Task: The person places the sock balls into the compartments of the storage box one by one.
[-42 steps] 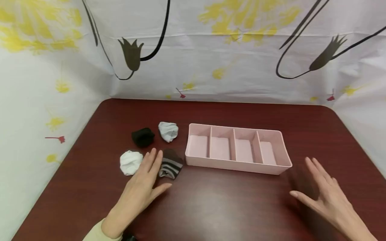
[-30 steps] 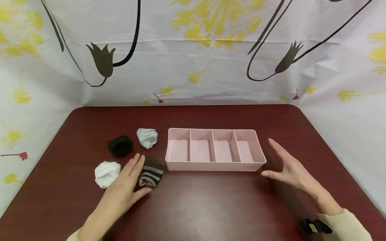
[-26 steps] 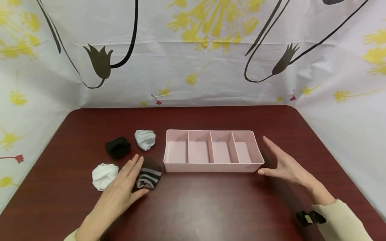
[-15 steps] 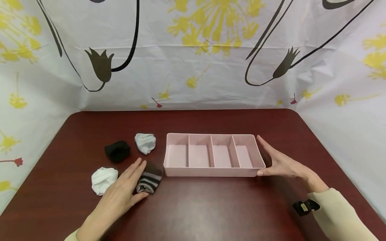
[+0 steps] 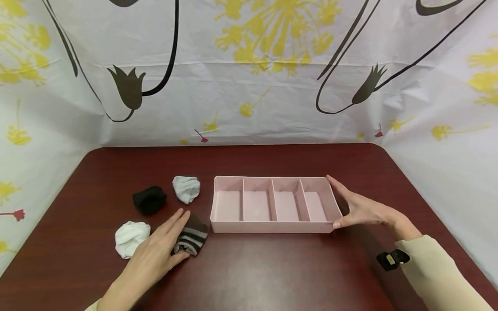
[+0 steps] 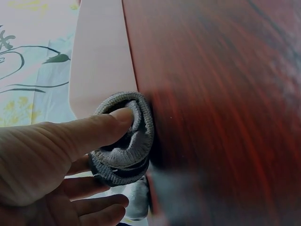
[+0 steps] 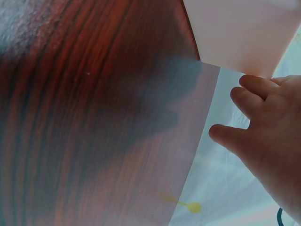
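Note:
A rolled sock [image 5: 192, 235] with brown fabric and grey stripes lies left of the pink divided box [image 5: 272, 226]. My left hand [image 5: 155, 248] pinches it: the thumb presses into the coiled end of the roll, with fingers on the far side in the left wrist view. My right hand [image 5: 363, 211] spans the right end of the box, thumb at the front corner and index finger at the back corner. In the right wrist view, the other fingers [image 7: 247, 101] stand away from the box wall. All visible compartments of the box hold nothing.
Left of the box lie a black sock bundle [image 5: 149, 200], a pale grey one [image 5: 186, 188] and a white one [image 5: 132, 239]. The dark red table [image 5: 272, 276] meets a patterned white cloth [image 5: 249, 86] at its back and sides.
My right hand has come in from the right to the box's end. My left thumb has closed in on the striped sock. The view has shifted, while box and socks stay in place.

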Action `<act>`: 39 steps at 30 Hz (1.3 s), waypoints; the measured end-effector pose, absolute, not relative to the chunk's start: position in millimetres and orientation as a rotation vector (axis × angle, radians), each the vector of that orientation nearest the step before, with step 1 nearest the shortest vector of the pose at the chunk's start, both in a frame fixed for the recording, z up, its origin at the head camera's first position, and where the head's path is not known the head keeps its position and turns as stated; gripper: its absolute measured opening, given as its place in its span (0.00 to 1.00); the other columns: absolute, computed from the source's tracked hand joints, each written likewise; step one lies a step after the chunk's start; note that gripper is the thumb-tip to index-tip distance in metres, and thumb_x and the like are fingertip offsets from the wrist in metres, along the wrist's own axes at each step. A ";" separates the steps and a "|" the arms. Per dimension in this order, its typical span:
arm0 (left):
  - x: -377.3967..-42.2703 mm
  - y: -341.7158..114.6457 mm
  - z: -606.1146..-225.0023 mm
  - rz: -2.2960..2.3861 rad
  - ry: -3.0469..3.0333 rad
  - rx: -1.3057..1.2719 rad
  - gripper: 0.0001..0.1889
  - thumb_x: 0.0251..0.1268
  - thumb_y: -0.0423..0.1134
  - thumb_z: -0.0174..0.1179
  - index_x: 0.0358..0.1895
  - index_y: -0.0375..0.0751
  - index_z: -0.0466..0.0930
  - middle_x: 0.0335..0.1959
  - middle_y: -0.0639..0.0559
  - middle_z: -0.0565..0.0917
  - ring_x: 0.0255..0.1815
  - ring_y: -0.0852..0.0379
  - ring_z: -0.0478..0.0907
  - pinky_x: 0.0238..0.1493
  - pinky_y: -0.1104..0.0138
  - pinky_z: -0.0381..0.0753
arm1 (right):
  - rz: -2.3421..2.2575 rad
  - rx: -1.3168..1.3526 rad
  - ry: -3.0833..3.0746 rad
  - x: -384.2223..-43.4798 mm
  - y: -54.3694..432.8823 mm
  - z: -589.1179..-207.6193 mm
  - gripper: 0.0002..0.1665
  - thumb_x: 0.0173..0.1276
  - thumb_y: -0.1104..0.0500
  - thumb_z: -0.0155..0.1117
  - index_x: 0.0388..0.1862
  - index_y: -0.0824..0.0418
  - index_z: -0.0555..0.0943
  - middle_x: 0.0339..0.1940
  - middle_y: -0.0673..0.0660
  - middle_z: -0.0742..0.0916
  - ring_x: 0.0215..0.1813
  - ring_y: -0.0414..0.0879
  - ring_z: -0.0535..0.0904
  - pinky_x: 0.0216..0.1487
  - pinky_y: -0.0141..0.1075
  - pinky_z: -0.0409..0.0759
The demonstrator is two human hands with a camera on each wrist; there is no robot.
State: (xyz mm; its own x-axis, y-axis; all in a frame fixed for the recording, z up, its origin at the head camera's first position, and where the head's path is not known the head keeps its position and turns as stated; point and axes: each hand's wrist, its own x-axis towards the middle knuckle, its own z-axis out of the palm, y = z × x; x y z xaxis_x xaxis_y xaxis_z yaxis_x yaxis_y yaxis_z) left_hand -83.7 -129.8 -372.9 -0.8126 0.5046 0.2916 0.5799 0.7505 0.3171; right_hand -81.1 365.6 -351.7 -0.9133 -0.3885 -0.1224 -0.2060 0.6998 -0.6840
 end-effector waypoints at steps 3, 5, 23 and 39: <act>-87.3 -126.0 -374.5 -0.576 -2.728 -0.886 0.45 0.35 0.36 0.77 0.65 0.40 0.68 0.61 0.42 0.74 0.53 0.47 0.78 0.38 0.58 0.79 | -0.998 -0.484 2.694 -76.7 369.5 -350.4 0.70 0.47 0.56 0.76 0.77 0.52 0.36 0.75 0.67 0.51 0.67 0.20 0.46 0.55 0.11 0.51; -90.5 -122.6 -375.2 -0.570 -2.710 -0.903 0.43 0.34 0.35 0.77 0.63 0.40 0.69 0.58 0.43 0.75 0.51 0.49 0.79 0.36 0.60 0.79 | -0.992 -0.477 2.715 -73.0 372.5 -349.9 0.70 0.47 0.57 0.76 0.77 0.54 0.37 0.74 0.68 0.53 0.66 0.18 0.46 0.54 0.11 0.51; -107.5 -125.9 -350.6 -0.680 -2.542 -0.932 0.35 0.29 0.28 0.71 0.53 0.39 0.74 0.43 0.45 0.75 0.25 0.64 0.67 0.20 0.74 0.69 | -1.173 -0.620 2.630 -75.7 370.8 -347.1 0.69 0.47 0.65 0.75 0.76 0.61 0.36 0.72 0.75 0.51 0.67 0.18 0.48 0.58 0.13 0.56; -145.7 -76.9 -308.7 -0.792 -2.758 -0.949 0.32 0.42 0.35 0.70 0.58 0.39 0.73 0.48 0.42 0.75 0.36 0.55 0.73 0.32 0.66 0.74 | -1.127 -0.592 2.634 -82.5 366.9 -357.6 0.68 0.48 0.62 0.75 0.76 0.60 0.37 0.73 0.73 0.50 0.66 0.16 0.47 0.58 0.13 0.57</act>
State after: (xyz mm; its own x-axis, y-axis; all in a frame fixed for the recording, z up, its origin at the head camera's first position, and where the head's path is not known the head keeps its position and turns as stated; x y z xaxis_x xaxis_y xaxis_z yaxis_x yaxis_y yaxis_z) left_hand -145.7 -76.9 -308.7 -0.7965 0.5399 0.2724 0.6022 0.6668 0.4390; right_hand -82.5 366.9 -357.6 -0.8958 -0.4428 -0.0388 -0.2778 0.6258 -0.7288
